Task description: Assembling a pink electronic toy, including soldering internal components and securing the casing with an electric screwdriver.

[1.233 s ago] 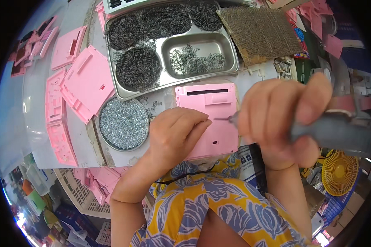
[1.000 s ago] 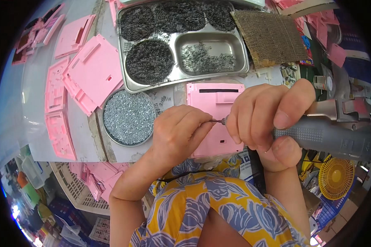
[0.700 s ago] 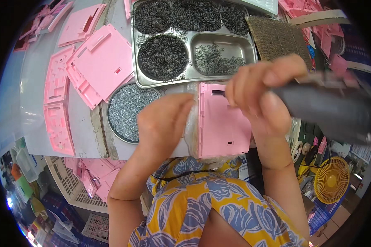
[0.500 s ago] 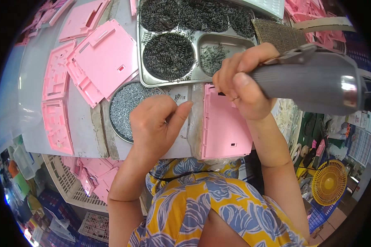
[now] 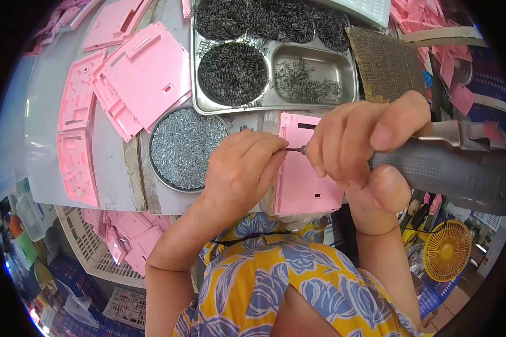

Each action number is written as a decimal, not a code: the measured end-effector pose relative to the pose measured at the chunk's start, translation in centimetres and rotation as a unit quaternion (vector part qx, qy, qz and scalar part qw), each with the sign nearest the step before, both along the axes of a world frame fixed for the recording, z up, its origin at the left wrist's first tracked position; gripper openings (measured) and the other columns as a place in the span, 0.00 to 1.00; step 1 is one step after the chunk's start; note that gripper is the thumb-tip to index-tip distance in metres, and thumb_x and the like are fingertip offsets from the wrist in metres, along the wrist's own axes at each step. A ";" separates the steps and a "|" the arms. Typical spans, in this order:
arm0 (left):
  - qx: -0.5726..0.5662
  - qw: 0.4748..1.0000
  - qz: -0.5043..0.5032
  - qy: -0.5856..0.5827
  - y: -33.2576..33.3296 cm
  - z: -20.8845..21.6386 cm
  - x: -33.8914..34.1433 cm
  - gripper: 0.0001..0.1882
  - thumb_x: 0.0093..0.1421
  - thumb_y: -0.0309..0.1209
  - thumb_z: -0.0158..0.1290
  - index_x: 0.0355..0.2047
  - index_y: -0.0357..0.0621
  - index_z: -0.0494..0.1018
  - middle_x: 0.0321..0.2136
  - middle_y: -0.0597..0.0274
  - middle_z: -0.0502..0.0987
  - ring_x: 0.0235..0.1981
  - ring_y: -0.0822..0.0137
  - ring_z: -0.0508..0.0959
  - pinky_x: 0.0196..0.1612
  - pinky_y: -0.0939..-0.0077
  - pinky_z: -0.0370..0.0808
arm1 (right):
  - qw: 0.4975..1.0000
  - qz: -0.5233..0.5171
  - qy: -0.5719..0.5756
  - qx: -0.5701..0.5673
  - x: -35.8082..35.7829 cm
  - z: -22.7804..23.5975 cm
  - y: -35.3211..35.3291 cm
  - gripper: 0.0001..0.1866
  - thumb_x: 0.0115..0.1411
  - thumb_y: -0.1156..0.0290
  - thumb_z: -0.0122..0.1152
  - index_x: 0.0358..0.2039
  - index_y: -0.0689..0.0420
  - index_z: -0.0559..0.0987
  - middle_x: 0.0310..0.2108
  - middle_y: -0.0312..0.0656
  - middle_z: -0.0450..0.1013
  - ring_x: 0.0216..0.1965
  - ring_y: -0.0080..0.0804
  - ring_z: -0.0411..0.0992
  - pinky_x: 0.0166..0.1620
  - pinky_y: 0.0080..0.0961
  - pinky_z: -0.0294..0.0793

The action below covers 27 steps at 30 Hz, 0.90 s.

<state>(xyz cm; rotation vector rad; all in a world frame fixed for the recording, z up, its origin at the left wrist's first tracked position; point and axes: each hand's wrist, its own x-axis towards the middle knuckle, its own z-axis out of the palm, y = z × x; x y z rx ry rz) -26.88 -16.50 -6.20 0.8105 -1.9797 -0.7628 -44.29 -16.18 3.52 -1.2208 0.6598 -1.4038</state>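
My right hand (image 5: 360, 140) is wrapped round a grey electric screwdriver (image 5: 450, 171), held level with its thin bit (image 5: 294, 149) pointing left. At the bit's tip, the fingertips of my left hand (image 5: 239, 165) are pinched together; whatever they hold is hidden. Beneath the bit lies a pink plastic panel (image 5: 306, 188) with small rectangular slots, close to the table's front edge. Small silver screws (image 5: 185, 149) fill a round dish just left of my left hand.
Beyond my hands sits a metal compartment tray (image 5: 298, 108) of black coil springs (image 5: 230, 73). Pink panels (image 5: 146, 76) are stacked at the left. A brown textured pad (image 5: 385, 67) is at the back right. Below the table edge stand a basket (image 5: 87, 236) and a yellow fan (image 5: 447, 250).
My left hand has moved right and up from beside the screw dish, its fingers now meeting the bit. My right hand has lowered and turned the screwdriver, bringing the bit into view.
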 end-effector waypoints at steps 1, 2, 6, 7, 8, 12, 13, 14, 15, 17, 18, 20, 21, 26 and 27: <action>0.002 1.000 -0.006 0.001 0.1 0.0 0.0 0.10 0.52 0.22 0.64 0.35 0.40 0.78 0.29 0.57 0.80 0.30 0.54 0.79 0.35 0.62 0.76 | 1.000 -0.007 0.007 0.003 0.0 -0.3 0.2 0.17 0.62 0.64 0.68 0.42 0.49 0.66 0.16 0.30 0.65 0.15 0.22 0.62 0.21 0.23 0.65; 0.004 1.000 -0.011 0.002 0.1 0.0 0.0 0.10 0.52 0.22 0.64 0.35 0.40 0.78 0.29 0.57 0.80 0.30 0.54 0.79 0.35 0.62 0.76 | 1.000 -0.012 0.016 0.004 0.0 -0.4 0.5 0.17 0.62 0.64 0.68 0.42 0.49 0.66 0.16 0.30 0.65 0.15 0.22 0.62 0.21 0.23 0.66; -0.017 0.999 0.006 -0.030 0.6 -0.2 0.5 0.11 0.51 0.24 0.66 0.35 0.42 0.78 0.28 0.58 0.80 0.29 0.55 0.79 0.34 0.64 0.75 | 0.999 -0.022 0.048 0.005 0.4 -1.0 1.0 0.17 0.62 0.64 0.68 0.42 0.50 0.66 0.17 0.31 0.65 0.14 0.22 0.62 0.21 0.24 0.66; -0.011 0.999 0.009 -0.039 1.0 0.0 0.6 0.11 0.50 0.25 0.66 0.35 0.42 0.78 0.29 0.59 0.80 0.31 0.56 0.79 0.36 0.63 0.75 | 0.998 -0.024 0.051 0.005 0.5 -0.9 1.0 0.17 0.62 0.64 0.68 0.41 0.50 0.66 0.17 0.31 0.65 0.14 0.22 0.62 0.21 0.24 0.66; -0.004 0.999 0.012 -0.049 1.2 0.2 0.8 0.12 0.50 0.25 0.67 0.34 0.42 0.78 0.30 0.59 0.80 0.32 0.56 0.80 0.37 0.63 0.74 | 0.998 -0.026 0.057 0.008 0.6 -1.0 1.1 0.17 0.62 0.65 0.68 0.41 0.51 0.66 0.17 0.31 0.64 0.15 0.22 0.61 0.21 0.24 0.66; 0.009 0.981 0.111 -0.157 -0.5 2.0 3.4 0.11 0.49 0.29 0.68 0.33 0.46 0.79 0.38 0.62 0.78 0.43 0.56 0.77 0.48 0.58 0.67 | 0.995 -0.038 0.086 0.020 0.2 -1.7 1.5 0.17 0.62 0.67 0.67 0.40 0.53 0.65 0.17 0.32 0.64 0.16 0.22 0.62 0.22 0.25 0.66; 0.039 0.963 0.152 -0.220 -1.0 2.5 4.8 0.10 0.50 0.30 0.68 0.33 0.48 0.79 0.39 0.64 0.77 0.46 0.57 0.75 0.51 0.56 0.64 | 0.996 -0.030 0.082 0.019 0.2 -2.3 1.4 0.16 0.62 0.68 0.66 0.40 0.53 0.65 0.17 0.33 0.64 0.16 0.22 0.62 0.23 0.25 0.67; 0.032 0.956 0.143 -0.254 -1.0 2.0 5.8 0.10 0.50 0.31 0.67 0.32 0.48 0.80 0.38 0.65 0.76 0.45 0.57 0.74 0.51 0.56 0.63 | 0.996 -0.018 0.089 0.020 0.2 -2.8 1.5 0.16 0.62 0.69 0.66 0.40 0.54 0.65 0.18 0.34 0.64 0.17 0.23 0.63 0.23 0.26 0.67; 0.026 0.948 0.133 -0.287 -0.9 1.4 6.5 0.09 0.51 0.31 0.67 0.32 0.49 0.80 0.37 0.66 0.75 0.45 0.57 0.74 0.51 0.56 0.62 | 0.995 -0.009 0.097 0.022 0.2 -3.3 1.6 0.16 0.62 0.70 0.66 0.40 0.54 0.65 0.18 0.34 0.65 0.18 0.23 0.63 0.24 0.26 0.67; 0.019 0.942 0.123 -0.311 -0.5 0.7 7.2 0.06 0.53 0.32 0.65 0.30 0.49 0.80 0.34 0.67 0.73 0.42 0.58 0.72 0.50 0.56 0.62 | 0.988 0.017 0.154 0.022 0.1 -3.5 1.5 0.15 0.61 0.72 0.66 0.39 0.54 0.66 0.20 0.36 0.66 0.19 0.25 0.64 0.25 0.27 0.67; 0.019 0.945 0.132 -0.299 -0.5 0.7 7.4 0.06 0.53 0.32 0.65 0.30 0.49 0.80 0.33 0.67 0.73 0.42 0.58 0.72 0.50 0.56 0.62 | 0.981 0.030 0.193 0.017 0.1 -3.5 1.4 0.15 0.61 0.73 0.66 0.38 0.54 0.66 0.20 0.37 0.67 0.20 0.25 0.65 0.25 0.27 0.68; 0.020 0.951 0.146 -0.271 -0.7 0.5 7.6 0.06 0.54 0.33 0.65 0.28 0.48 0.79 0.33 0.66 0.73 0.41 0.59 0.72 0.50 0.56 0.62 | 0.956 0.042 0.291 0.011 0.0 -3.0 1.5 0.14 0.60 0.75 0.66 0.36 0.55 0.66 0.21 0.38 0.67 0.22 0.26 0.65 0.27 0.27 0.68; 0.011 0.948 0.160 -0.274 -0.9 0.1 7.6 0.06 0.55 0.33 0.64 0.28 0.47 0.78 0.32 0.65 0.73 0.41 0.59 0.72 0.49 0.56 0.62 | 0.944 0.045 0.325 0.011 0.0 -2.8 1.6 0.14 0.60 0.76 0.66 0.35 0.55 0.67 0.22 0.38 0.68 0.22 0.27 0.66 0.27 0.28 0.68; 0.027 0.943 0.142 -0.300 -1.9 -0.5 8.0 0.07 0.57 0.32 0.63 0.27 0.48 0.75 0.29 0.65 0.74 0.38 0.60 0.73 0.48 0.58 0.62 | 0.963 0.020 0.267 0.038 0.6 -2.4 2.5 0.13 0.60 0.75 0.66 0.34 0.55 0.68 0.21 0.37 0.67 0.21 0.27 0.66 0.27 0.28 0.68; 0.009 0.956 0.113 -0.270 -1.6 -0.1 7.6 0.07 0.57 0.32 0.63 0.28 0.48 0.76 0.29 0.66 0.75 0.38 0.61 0.74 0.48 0.59 0.62 | 0.971 0.023 0.234 0.029 0.5 -2.6 2.3 0.13 0.61 0.74 0.67 0.35 0.55 0.68 0.20 0.36 0.67 0.20 0.27 0.65 0.25 0.28 0.67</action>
